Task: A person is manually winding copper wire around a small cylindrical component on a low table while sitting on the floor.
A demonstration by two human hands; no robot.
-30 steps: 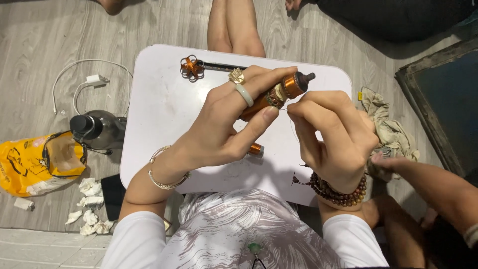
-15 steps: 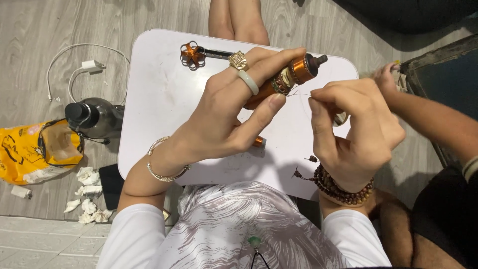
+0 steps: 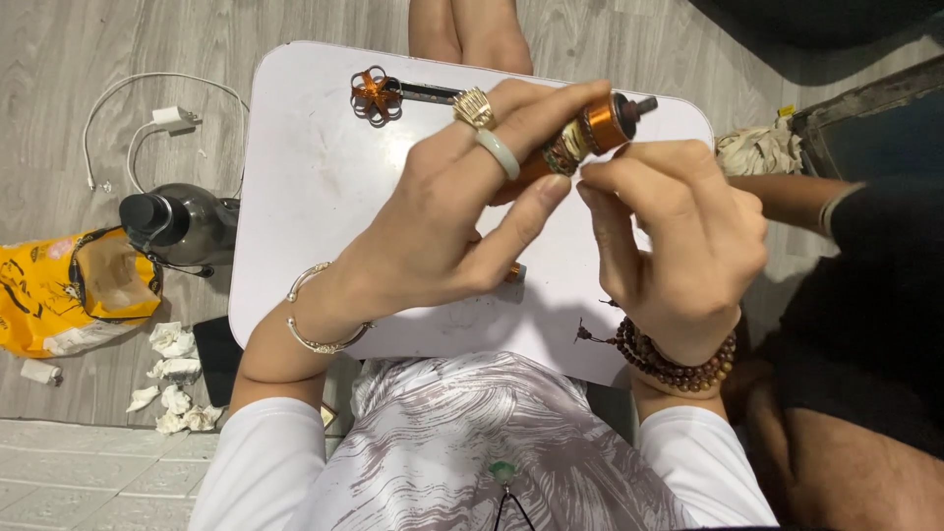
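A white bench (image 3: 315,197) with rounded corners fills the middle of the frame, standing on a grey wood-look floor (image 3: 59,59). At the right edge another person's dark sleeve and forearm (image 3: 787,192) reach in toward a crumpled cloth (image 3: 762,149) just off the bench's upper right corner.

Above the bench, at centre, the left hand (image 3: 452,231) is closed around an orange cylindrical tool (image 3: 590,133), which lies tilted with its dark tip pointing to the upper right; the fingers wrap its body and the thumb stretches toward the other hand. The right hand (image 3: 678,246), right of centre, has its fingers curled with thumb and forefinger pinched together just below the tool's orange collar; whether they hold something fine cannot be made out.

At the left of the frame a yellow bag (image 3: 39,295) lies on the floor beside a dark bottle (image 3: 172,224), with a white charger cable (image 3: 147,118) above and crumpled tissues (image 3: 172,379) below. On the bench's upper edge lies a small orange flower-shaped ornament (image 3: 374,93).
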